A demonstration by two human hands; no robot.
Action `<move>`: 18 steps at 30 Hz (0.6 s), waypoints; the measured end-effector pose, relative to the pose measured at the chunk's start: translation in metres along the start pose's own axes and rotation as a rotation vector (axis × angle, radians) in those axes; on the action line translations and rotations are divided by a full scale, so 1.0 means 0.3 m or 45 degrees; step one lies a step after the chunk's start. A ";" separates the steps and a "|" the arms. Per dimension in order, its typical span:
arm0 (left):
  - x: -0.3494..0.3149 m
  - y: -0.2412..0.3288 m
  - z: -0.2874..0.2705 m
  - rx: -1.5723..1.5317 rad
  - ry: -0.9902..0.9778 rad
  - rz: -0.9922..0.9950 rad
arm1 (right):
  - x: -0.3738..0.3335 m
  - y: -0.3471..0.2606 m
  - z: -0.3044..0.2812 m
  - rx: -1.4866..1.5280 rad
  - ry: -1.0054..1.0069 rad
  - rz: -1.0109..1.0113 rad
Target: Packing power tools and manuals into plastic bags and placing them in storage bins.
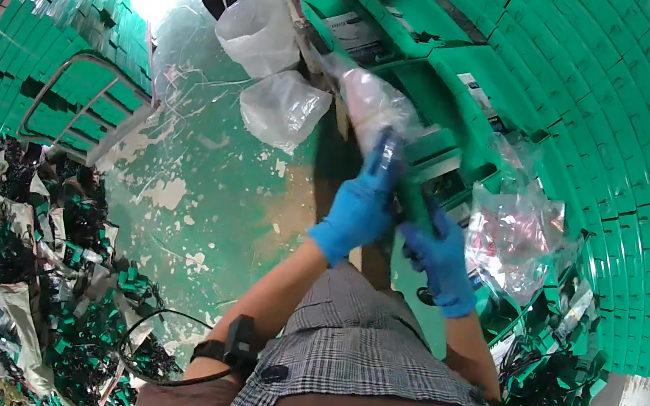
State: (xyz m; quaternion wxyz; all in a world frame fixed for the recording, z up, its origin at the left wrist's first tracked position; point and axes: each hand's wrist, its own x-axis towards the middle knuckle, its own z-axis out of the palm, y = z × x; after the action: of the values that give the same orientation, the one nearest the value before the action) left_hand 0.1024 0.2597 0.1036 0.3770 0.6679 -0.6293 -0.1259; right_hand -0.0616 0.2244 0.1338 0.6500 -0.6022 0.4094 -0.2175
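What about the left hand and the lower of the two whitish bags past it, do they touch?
Apart. The head view shows floor between the left hand and that lower whitish bag.

From my remote seat I watch my left forearm (pixel 270 284) slant forward and inward, my right forearm (pixel 474 357) angling in opposite it, both bare toward the wrists. My blue-gloved left hand (pixel 364 205) reaches farther out, fingers (pixel 386 151) extended ahead and blurred. My right hand (pixel 446 263), gloved alike, sits just beside, lower, its fingers partly curled inward.
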 end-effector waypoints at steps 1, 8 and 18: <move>-0.005 -0.032 -0.032 -0.198 0.040 -0.034 | 0.014 0.040 0.031 -0.202 -0.021 -0.181; 0.021 -0.164 -0.244 -0.337 -0.076 -0.015 | 0.010 -0.032 0.150 -1.329 -0.256 -0.428; 0.076 0.112 -0.101 -0.131 -0.539 0.729 | 0.112 0.252 -0.101 0.985 0.002 0.261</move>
State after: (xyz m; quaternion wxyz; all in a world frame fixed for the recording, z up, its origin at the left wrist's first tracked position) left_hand 0.1008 0.2513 0.1538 0.2915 0.4037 -0.8479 -0.1822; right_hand -0.0823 0.1938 0.0540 0.8468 -0.2689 0.3557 -0.2900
